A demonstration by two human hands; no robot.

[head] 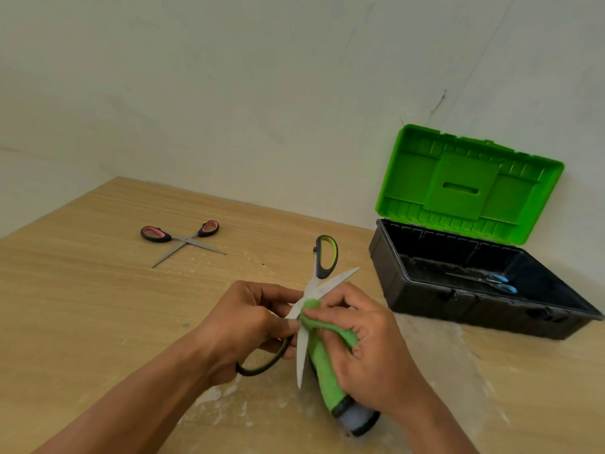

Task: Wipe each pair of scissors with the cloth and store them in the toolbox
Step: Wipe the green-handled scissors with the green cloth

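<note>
My left hand (pixel 252 326) grips the lower black handle of the green-handled scissors (pixel 319 283), which are spread wide open above the table. My right hand (pixel 363 348) presses a green cloth (pixel 327 371) against the blades near the pivot. A pink-handled pair of scissors (pixel 183 239) lies open on the wooden table (pixel 82 290) at the far left. At the right stands the black toolbox (pixel 458 309) with its green lid (pixel 468 181) raised against the wall. Blue-handled scissors (pixel 491 281) lie inside it.
A pale wall runs behind the table and meets the toolbox lid. White scuffed patches mark the table near its front edge and by the toolbox.
</note>
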